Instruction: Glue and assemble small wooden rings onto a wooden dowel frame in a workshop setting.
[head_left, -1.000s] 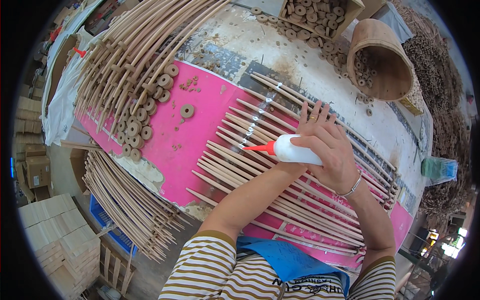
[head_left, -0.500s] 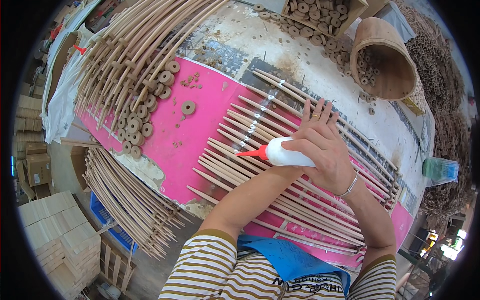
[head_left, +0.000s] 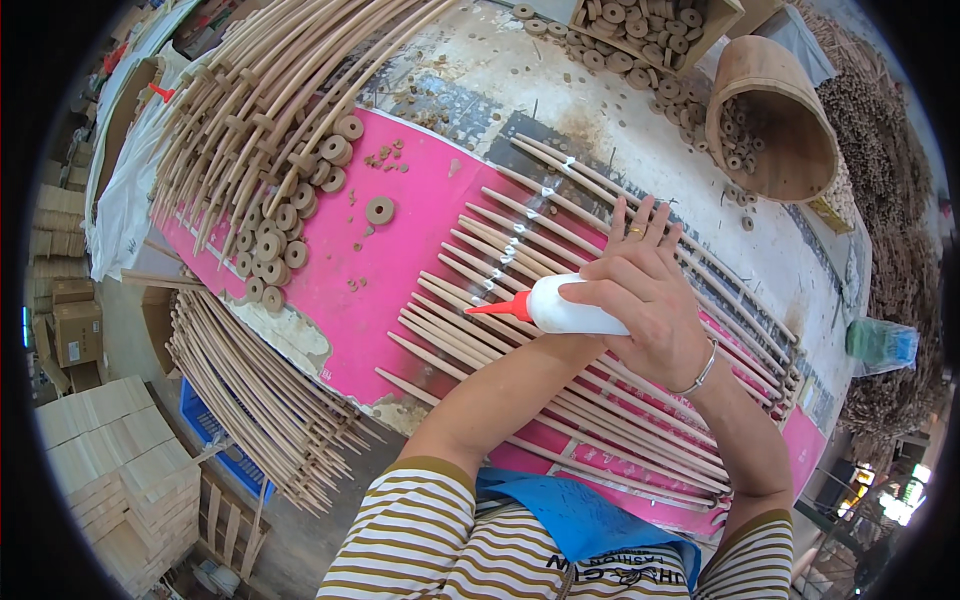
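My right hand [head_left: 655, 320] is wrapped around a white squeeze bottle [head_left: 575, 306] with a red pointed nozzle. The nozzle points left, its tip over the tapered ends of a row of slim wooden rods [head_left: 430, 330]. White dabs [head_left: 515, 240] like glue run across several of the farther rods. My left forearm crosses beneath the bottle and my right wrist. Beyond the right hand, the ringed fingers of my left hand [head_left: 640, 222] stretch out, spread over the rods; its palm is hidden under the right hand.
A pink sheet [head_left: 400, 200] lies beneath the rods. Round wooden discs [head_left: 275, 250] are heaped at its left, beside rods fitted with discs [head_left: 240, 120]. At the far right lies a tipped wooden bucket [head_left: 775, 120], near a box of discs [head_left: 640, 30]. More rods [head_left: 260, 390] lie over a blue crate [head_left: 205, 425].
The nozzle tip has shifted slightly left and nearer over the rods. Both hands keep nearly the same pose, and the whole view has drifted a little.
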